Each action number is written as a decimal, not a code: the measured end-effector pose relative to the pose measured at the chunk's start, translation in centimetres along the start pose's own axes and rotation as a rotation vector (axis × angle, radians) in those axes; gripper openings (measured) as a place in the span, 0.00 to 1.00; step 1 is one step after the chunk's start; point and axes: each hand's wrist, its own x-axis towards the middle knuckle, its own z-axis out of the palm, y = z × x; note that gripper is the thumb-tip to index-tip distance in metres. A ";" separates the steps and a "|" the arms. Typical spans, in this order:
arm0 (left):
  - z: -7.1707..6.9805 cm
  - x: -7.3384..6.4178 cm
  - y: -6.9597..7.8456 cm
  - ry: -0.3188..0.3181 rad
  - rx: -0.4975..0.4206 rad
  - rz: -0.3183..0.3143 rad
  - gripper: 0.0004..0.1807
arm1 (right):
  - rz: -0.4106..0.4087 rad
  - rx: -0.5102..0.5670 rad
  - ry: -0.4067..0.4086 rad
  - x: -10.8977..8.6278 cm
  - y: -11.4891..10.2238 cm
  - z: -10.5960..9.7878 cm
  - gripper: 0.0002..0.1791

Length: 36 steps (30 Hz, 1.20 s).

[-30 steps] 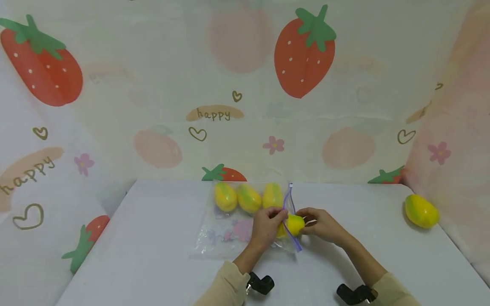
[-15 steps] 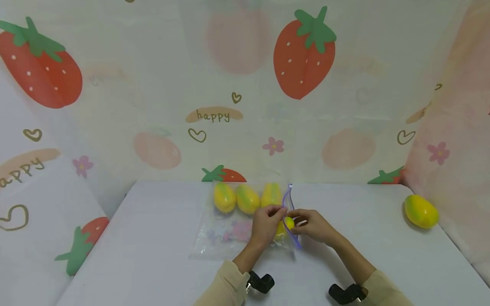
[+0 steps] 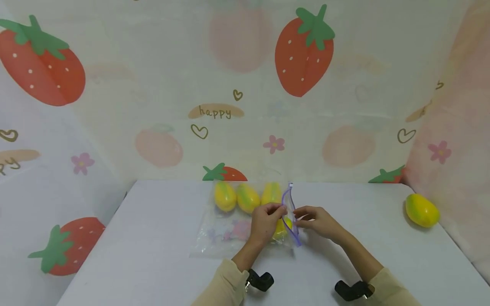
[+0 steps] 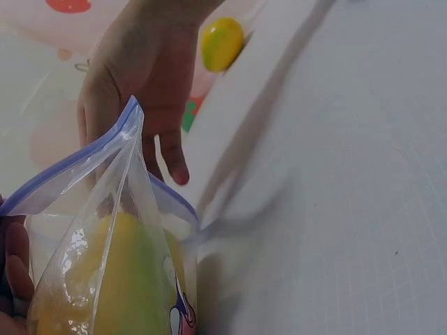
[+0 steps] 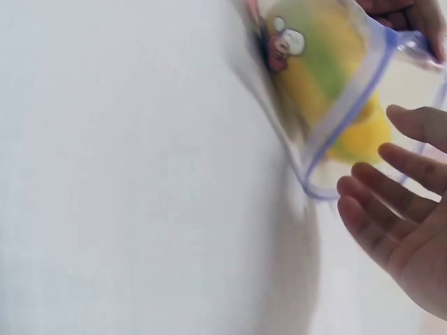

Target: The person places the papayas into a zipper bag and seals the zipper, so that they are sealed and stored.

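Observation:
A clear zip bag (image 3: 214, 246) with a purple zip edge lies on the white table, its mouth parted toward the right. Three yellow-green mangoes (image 3: 248, 199) sit in a row along its far side. Another mango (image 3: 280, 233) is inside by the mouth; it shows large through the plastic in the left wrist view. My left hand (image 3: 264, 223) pinches the bag's edge at the mouth. Just right of the opening, my right hand (image 3: 320, 222) holds nothing; in the right wrist view its fingers (image 5: 391, 188) are spread and relaxed beside the zip edge.
One more mango (image 3: 422, 211) lies at the table's right edge. A printed strawberry backdrop (image 3: 237, 76) stands behind the table (image 3: 153, 238). Black wrist cameras (image 3: 354, 290) are strapped at both cuffs.
The mango in my right hand has gone leftward through the mouth into the bag. My right hand has let go of it and drawn back slightly right. The left hand keeps its pinch.

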 end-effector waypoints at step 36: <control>0.4 -0.4 0.2 0.018 -0.033 -0.015 0.12 | 0.110 -0.220 0.128 -3.1 -0.1 -9.6 0.28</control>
